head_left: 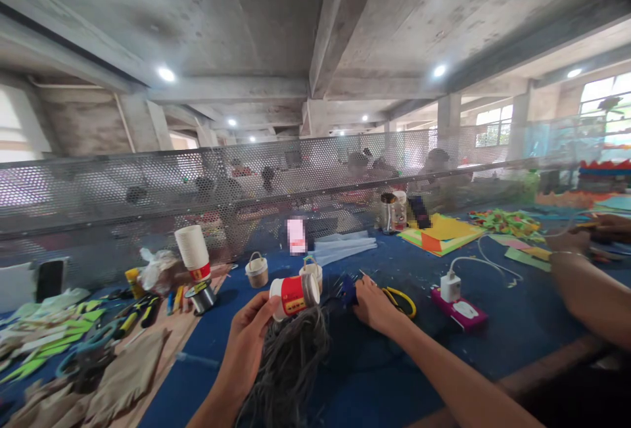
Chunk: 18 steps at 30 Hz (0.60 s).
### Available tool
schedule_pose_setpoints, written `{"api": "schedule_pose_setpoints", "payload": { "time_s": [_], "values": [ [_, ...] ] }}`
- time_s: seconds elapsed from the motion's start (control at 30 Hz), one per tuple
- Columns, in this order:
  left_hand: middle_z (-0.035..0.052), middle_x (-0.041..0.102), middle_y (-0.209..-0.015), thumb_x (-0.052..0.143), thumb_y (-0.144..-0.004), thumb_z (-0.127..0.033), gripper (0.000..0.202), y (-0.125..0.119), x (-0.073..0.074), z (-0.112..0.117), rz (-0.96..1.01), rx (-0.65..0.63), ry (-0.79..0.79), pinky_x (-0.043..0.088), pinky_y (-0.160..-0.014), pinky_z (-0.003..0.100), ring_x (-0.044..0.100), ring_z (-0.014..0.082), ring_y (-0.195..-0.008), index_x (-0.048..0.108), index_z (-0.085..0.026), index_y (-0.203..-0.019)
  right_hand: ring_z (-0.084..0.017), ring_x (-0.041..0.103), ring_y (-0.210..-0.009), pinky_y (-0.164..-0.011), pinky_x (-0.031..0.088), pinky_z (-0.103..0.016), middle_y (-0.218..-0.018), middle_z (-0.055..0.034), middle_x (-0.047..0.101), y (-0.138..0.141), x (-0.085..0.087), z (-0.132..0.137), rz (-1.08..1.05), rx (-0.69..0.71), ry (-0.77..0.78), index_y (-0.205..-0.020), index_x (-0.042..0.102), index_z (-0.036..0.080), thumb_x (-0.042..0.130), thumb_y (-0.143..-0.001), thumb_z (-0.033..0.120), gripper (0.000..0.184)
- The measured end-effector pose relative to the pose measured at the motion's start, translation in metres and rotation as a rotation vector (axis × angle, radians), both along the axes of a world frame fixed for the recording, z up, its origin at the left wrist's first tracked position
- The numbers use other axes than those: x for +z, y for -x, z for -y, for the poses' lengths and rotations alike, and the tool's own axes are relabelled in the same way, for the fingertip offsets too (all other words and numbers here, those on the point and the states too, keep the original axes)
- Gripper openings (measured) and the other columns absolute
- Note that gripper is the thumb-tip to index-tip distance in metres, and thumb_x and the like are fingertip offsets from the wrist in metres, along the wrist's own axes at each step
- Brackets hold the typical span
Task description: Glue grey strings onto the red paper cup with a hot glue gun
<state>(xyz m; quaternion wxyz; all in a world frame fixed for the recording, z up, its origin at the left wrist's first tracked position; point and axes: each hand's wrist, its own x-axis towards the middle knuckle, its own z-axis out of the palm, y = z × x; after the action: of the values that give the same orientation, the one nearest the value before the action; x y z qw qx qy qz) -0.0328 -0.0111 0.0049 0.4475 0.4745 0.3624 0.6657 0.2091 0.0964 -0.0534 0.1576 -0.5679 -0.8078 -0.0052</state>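
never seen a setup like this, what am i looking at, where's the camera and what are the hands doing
There is no machine here: a person works with two bare hands. The single picture comes from a camera worn on their head, looking forward and down.

The left hand holds a red and white cup, tipped on its side. The right hand is beside a yellow loop handle; whatever it grips is unclear.

On the blue surface are grey strands, a small bucket and coloured paper. The forearm at far right is another person's.
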Motion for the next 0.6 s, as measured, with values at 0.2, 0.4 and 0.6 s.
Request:
{"api": "schedule_pose_setpoints", "payload": {
  "time_s": [0.2,0.4,0.6],
  "values": [
    [0.0035,0.073,-0.083,0.077,-0.075,-0.032,0.021,0.002,-0.002,-0.002,0.059,-0.003,0.035,0.050,-0.068,0.024,0.066,0.0173,-0.074,0.073,-0.015,-0.088,-0.032,0.056,-0.110,-0.090,0.043,-0.038,-0.113,-0.0179,0.061,-0.005,0.004,0.007,0.000,0.029,-0.030,-0.104,0.064,0.011,0.064,-0.076,0.021,0.030],
    [0.0035,0.073,-0.080,0.080,-0.071,-0.029,0.021,0.002,-0.002,-0.004,0.145,-0.006,0.071,0.053,-0.068,0.024,0.067,0.0161,-0.071,0.073,-0.014,-0.085,-0.028,0.056,-0.106,-0.092,0.041,-0.039,-0.110,-0.0123,0.063,-0.002,0.028,0.024,-0.195,0.061,-0.139,-0.105,0.064,0.017,0.054,-0.087,0.025,0.022],
    [0.0030,0.075,-0.082,0.081,-0.069,-0.029,0.022,0.003,-0.002,-0.007,0.145,0.019,0.059,0.054,-0.071,0.028,0.069,0.0198,-0.076,0.074,-0.017,-0.085,-0.019,0.064,-0.085,-0.078,0.046,-0.028,-0.093,-0.0040,0.070,0.016,0.040,0.041,-0.734,0.334,-0.020,-0.094,0.068,0.020,0.055,-0.086,0.019,0.016]
  ]
}}
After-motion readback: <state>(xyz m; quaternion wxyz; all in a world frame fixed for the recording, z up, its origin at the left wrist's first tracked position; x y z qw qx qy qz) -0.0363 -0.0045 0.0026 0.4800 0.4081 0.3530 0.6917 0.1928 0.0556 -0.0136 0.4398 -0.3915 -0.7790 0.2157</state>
